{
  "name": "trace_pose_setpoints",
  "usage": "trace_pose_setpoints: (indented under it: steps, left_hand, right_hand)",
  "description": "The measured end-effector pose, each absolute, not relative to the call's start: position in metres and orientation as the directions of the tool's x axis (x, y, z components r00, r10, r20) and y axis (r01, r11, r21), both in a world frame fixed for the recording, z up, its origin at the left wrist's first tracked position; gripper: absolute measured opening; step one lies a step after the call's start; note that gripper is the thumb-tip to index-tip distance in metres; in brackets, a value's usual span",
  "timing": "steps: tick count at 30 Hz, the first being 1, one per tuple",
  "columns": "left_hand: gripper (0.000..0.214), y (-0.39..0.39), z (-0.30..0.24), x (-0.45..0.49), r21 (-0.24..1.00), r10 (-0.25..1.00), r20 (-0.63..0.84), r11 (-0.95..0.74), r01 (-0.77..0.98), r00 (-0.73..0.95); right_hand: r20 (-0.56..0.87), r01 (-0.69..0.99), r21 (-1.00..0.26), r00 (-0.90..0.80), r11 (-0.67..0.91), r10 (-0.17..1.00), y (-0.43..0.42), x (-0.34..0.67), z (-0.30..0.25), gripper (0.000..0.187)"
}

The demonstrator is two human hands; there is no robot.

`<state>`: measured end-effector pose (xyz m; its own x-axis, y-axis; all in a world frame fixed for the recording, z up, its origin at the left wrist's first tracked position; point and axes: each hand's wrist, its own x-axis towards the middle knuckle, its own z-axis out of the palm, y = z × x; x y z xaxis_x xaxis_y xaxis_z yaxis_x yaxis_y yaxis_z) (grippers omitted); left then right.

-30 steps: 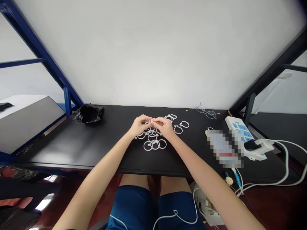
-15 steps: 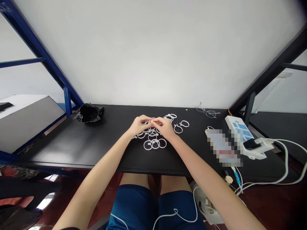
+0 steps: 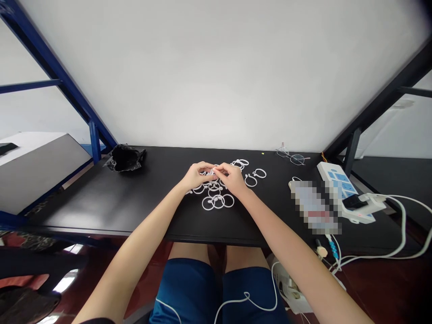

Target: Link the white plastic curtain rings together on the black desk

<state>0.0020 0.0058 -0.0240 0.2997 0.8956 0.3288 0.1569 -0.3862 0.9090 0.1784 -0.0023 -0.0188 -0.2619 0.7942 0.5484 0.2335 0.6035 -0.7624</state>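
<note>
Over a scatter of white rings (image 3: 218,207) in the middle of the black table, my two hands meet at the fingertips. My left hand (image 3: 197,175) pinches a small white ring, part of which shows between thumb and forefinger. From the other side my right hand (image 3: 232,177) is closed in a pinch on the same white piece. Fingers hide most of the held ring and its ends. Each loose ring looks like a thin open hoop with small knobs at its ends. Two of them, one a white hoop (image 3: 259,173), lie right of my right hand.
A crumpled black plastic bag (image 3: 125,159) stands open at the back left of the table (image 3: 101,198). Eyeglasses (image 3: 290,156) lie at the back right. Nearer are a phone with a blurred screen (image 3: 315,207) and a power strip (image 3: 344,186) with white cables.
Both hands stay at the same place, with a slight shift of the fingertips around the white ring. The loose rings have not moved.
</note>
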Motion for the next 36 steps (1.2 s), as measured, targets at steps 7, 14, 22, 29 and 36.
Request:
trace_pose_setpoints:
  steps: [7, 14, 22, 29, 36]
  left_hand:
    - [0.038, 0.005, -0.024, 0.001, 0.899, 0.900, 0.324, -0.389, 0.200, 0.293]
    - [0.041, 0.005, -0.025, 0.004, 0.889, 0.901, 0.351, -0.406, 0.210, 0.255]
    - [0.044, 0.007, -0.024, -0.002, 0.732, 0.878, 0.463, -0.456, 0.505, 0.121]
    - [0.037, 0.010, -0.031, -0.003, 0.566, 0.852, 0.469, -0.492, 0.662, 0.233]
    - [0.038, 0.009, -0.030, -0.004, 0.548, 0.860, 0.449, -0.479, 0.686, 0.241]
  right_hand:
    - [0.553, 0.219, -0.763, -0.267, 0.609, 0.789, -0.002, 0.179, -0.017, 0.018]
    - [0.528, 0.170, -0.805, -0.235, 0.569, 0.816, -0.001, 0.175, -0.019, 0.016]
    - [0.262, -0.035, -0.960, 0.255, 0.279, 0.931, 0.031, 0.214, -0.009, 0.030]
    - [0.396, 0.524, -0.804, 0.119, 0.282, 0.910, 0.036, 0.230, -0.023, 0.012]
    - [0.339, 0.751, -0.620, -0.006, 0.228, 0.941, 0.027, 0.223, -0.019, 0.020]
